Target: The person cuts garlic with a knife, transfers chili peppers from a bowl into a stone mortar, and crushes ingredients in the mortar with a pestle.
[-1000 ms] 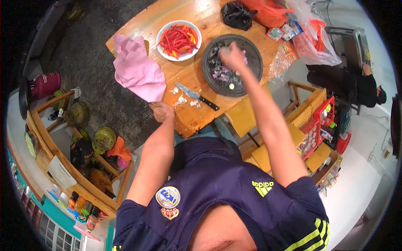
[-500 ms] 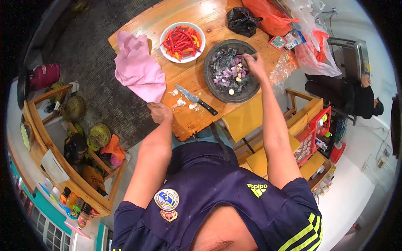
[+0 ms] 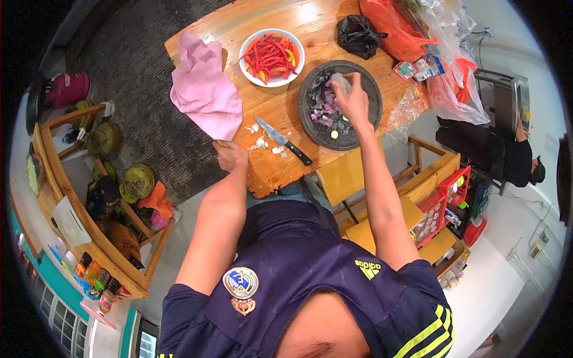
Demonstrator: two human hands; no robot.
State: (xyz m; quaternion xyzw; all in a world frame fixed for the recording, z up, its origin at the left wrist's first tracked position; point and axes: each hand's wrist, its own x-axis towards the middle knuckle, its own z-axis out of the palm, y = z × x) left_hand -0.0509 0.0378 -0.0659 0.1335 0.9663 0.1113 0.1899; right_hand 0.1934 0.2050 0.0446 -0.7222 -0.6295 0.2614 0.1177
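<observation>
Gripping a grey pestle (image 3: 341,80), the person's right hand (image 3: 353,99) was over a wide, dark stone mortar (image 3: 374,105), its thumb and fingers curled round the pestle, which was partly hidden by them. Just beside that hand, to its left in the mortar, lay crushed purple pieces (image 3: 323,112), and a pale round piece (image 3: 334,135) sat nearer to the person's body than the hand did. The left hand (image 3: 231,157) was well apart from the right, at the near left edge of the wooden worktop (image 3: 271,174), with its fingertips turned down toward the edge; whether it was clasped or loose could not be told. Directly beyond the left hand a pink cloth (image 3: 206,83) was draped over the worktop's side, its lowest corner close to the fingers. To the right of the left hand, between the two hands, lay a knife (image 3: 277,137) with a black handle, and scattered white peelings (image 3: 259,144) were near its blade. Beyond the knife, to the left of the right hand, a white bowl (image 3: 250,77) held red and orange chillies (image 3: 271,56). Farther out than the right hand sat a black plastic bag (image 3: 358,37), with an orange bag (image 3: 395,33) to its right.
</observation>
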